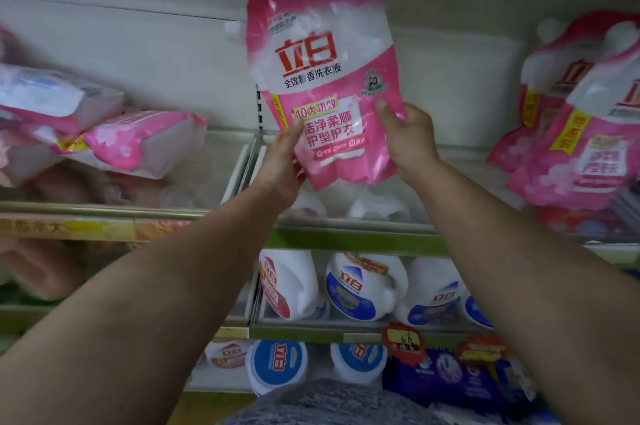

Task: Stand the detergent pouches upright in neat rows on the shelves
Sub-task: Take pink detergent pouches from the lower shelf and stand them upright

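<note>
A pink and white detergent pouch [322, 71] is held upright in the air above the upper shelf [353, 227], printed face toward me. My left hand [282, 164] grips its lower left edge. My right hand [407, 140] grips its lower right edge, thumb on the front. To the right, two like pouches [581, 119] stand upright on the same shelf. At the left, several pink pouches [138, 144] lie flat in a loose pile on the neighbouring shelf [104, 209].
A vertical shelf divider [254, 154] separates the left and right bays. Below, white detergent bottles [360, 286] lie on a lower shelf, with round tubs [277, 365] and purple packs [450, 376] beneath. Red price tags [403, 341] hang from the shelf rail.
</note>
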Tool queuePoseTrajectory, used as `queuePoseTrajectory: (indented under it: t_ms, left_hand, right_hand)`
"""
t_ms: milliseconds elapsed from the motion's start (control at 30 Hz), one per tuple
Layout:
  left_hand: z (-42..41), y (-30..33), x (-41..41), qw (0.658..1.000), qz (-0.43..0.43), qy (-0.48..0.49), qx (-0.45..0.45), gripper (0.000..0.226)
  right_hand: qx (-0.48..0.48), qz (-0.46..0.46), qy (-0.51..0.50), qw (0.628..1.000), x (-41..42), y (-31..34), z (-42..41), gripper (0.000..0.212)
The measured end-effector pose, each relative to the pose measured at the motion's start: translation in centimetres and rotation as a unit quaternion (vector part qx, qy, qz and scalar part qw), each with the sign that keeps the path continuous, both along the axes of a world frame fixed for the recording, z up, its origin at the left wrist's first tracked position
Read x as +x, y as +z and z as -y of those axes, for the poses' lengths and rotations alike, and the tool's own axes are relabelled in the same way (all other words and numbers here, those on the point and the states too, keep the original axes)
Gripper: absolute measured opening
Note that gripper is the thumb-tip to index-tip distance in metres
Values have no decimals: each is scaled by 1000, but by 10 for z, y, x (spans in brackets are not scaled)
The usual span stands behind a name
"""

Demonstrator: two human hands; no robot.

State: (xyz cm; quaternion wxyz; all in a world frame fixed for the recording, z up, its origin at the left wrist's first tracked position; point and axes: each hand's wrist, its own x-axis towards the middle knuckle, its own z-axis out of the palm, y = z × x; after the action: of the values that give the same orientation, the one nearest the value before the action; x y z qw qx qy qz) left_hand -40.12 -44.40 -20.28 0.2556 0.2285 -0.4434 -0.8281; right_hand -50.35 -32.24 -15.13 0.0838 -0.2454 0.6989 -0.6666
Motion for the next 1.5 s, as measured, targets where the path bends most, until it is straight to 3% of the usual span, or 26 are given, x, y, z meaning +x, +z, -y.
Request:
queuePoseTrajectory:
  t_ms: [100, 300, 467, 633, 700, 967, 1500]
  left_hand:
    - [-3, 4, -9, 999, 37, -7, -34, 48]
    - [-20, 15, -19, 982, 93, -35, -158, 61]
    - [-39, 19, -26, 962, 128, -95, -222, 29]
    - [-55, 14, -36, 937, 150, -130, -287, 62]
    - [-61, 11, -43, 926, 172, -115, -314, 65]
    - [-116, 5, -80, 929, 162, -75, -324, 55]
    - [-253, 4, -168, 910, 113, -142, -373, 59]
  right_hand:
    - [3, 31, 9, 999, -9, -11, -15, 13]
    - [43, 41, -61, 996, -31, -24, -40, 17]
    - [-35, 89, -118, 988, -42, -23, -50, 22]
    - [-57, 104, -134, 984, -49, -25, -65, 21]
    - [-68, 110, -147, 981, -53, -25, -73, 19]
    - [-101, 107, -191, 970, -77, -26, -125, 27]
    - [-89, 62, -364, 925, -144, -16, -258, 30]
